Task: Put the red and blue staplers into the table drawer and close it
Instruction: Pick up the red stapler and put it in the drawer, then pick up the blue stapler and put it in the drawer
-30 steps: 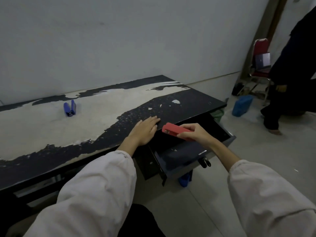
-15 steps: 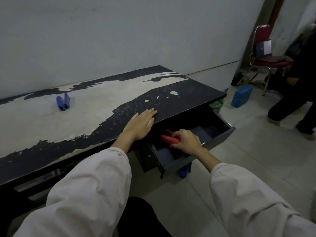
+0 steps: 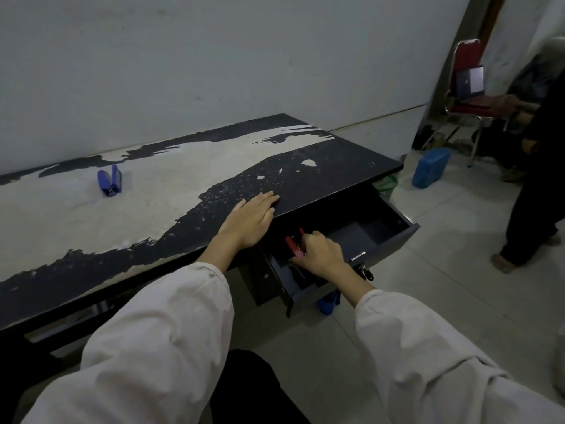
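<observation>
The dark table drawer is pulled out to the right of my body. My right hand reaches down inside it, fingers closed around the red stapler, of which only a small part shows past my fingers. Flat on the worn black table top, at its front edge just above the drawer, lies my left hand, palm down with fingers spread. The blue stapler stands open in a V on the pale patch at the far left of the table.
A set of keys hangs from the drawer front. On the floor to the right are a blue case and a green basket. A red chair holds a laptop, and a person in dark clothes stands at the right edge.
My right hand has gone from holding the red stapler above the drawer to lowering it inside, further toward the drawer's left end. My left hand has stayed on the table edge.
</observation>
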